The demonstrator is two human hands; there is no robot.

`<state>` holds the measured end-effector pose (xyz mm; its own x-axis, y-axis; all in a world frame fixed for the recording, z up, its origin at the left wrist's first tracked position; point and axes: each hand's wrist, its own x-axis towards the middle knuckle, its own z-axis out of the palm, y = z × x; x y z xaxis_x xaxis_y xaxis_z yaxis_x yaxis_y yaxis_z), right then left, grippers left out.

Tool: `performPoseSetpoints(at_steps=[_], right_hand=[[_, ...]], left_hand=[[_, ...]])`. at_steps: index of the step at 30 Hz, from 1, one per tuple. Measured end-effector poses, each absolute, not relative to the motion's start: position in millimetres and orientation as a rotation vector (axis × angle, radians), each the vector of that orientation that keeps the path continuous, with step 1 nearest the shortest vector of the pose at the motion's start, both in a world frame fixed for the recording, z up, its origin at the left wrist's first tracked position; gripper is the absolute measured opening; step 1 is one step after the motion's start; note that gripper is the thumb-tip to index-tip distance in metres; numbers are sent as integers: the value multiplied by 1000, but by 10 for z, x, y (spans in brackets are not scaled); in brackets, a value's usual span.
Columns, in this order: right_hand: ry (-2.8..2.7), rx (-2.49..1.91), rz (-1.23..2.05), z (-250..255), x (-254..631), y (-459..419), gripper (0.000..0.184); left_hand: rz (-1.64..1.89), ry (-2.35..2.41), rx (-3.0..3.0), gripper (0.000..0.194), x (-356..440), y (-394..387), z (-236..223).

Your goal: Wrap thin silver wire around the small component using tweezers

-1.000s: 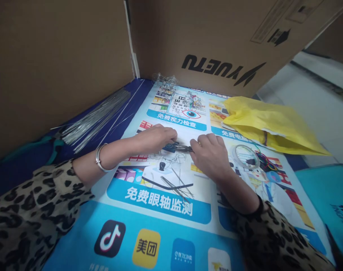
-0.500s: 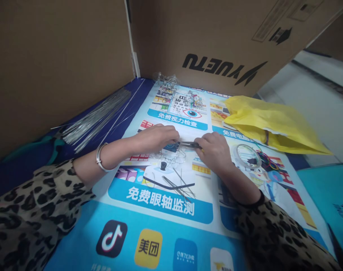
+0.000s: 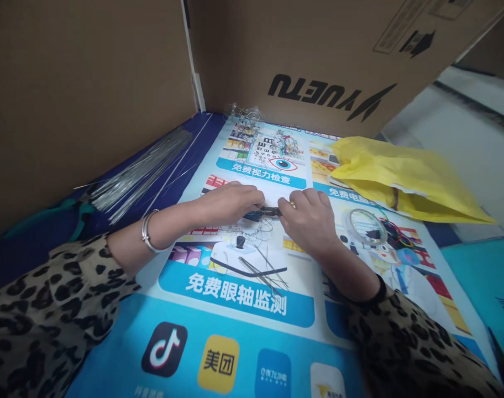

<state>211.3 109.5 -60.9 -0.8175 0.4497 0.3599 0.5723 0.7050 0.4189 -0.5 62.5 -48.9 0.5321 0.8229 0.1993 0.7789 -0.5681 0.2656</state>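
Note:
My right hand point(image 3: 310, 221) is closed around the handles of a pair of dark pliers point(image 3: 271, 211), whose jaws point left. Facing it, my left hand point(image 3: 231, 203) pinches thin wire at the tips of the jaws. Bent silvery wire point(image 3: 262, 228) loops below the left fingertips, and its exact grip is hidden by them. Short straight wire pieces point(image 3: 260, 271) lie on the printed poster point(image 3: 235, 326) just below the hands.
A long bundle of straight wires point(image 3: 140, 174) lies at left, near a teal-handled tool point(image 3: 80, 218). Wire tangles point(image 3: 244, 119) sit at the back. At right are a tape roll point(image 3: 353, 221), coloured wires point(image 3: 397, 235), a yellow bag point(image 3: 405, 171) and a teal bag point(image 3: 479, 276). Cardboard point(image 3: 318, 33) walls the back.
My right hand with the pliers drew back to the right, then came in again towards my left hand and turned. My left hand has hardly moved.

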Motion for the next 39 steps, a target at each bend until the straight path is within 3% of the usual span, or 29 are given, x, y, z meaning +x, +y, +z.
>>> performPoseSetpoints(at_steps=[9,24,39], right_hand=[[-2636,-965,-754,-614,2081,1037,18],[-2716,-1099,-332,-692,2087,1098,22],[-2741,-1117,-322,-650,2086,1133,20]], left_hand=[[438,1404,2730,17,-40,638,-468],[635,1254,2476,15,-84,639,-394],[711,1226,2343,11,-105,643,-419]])
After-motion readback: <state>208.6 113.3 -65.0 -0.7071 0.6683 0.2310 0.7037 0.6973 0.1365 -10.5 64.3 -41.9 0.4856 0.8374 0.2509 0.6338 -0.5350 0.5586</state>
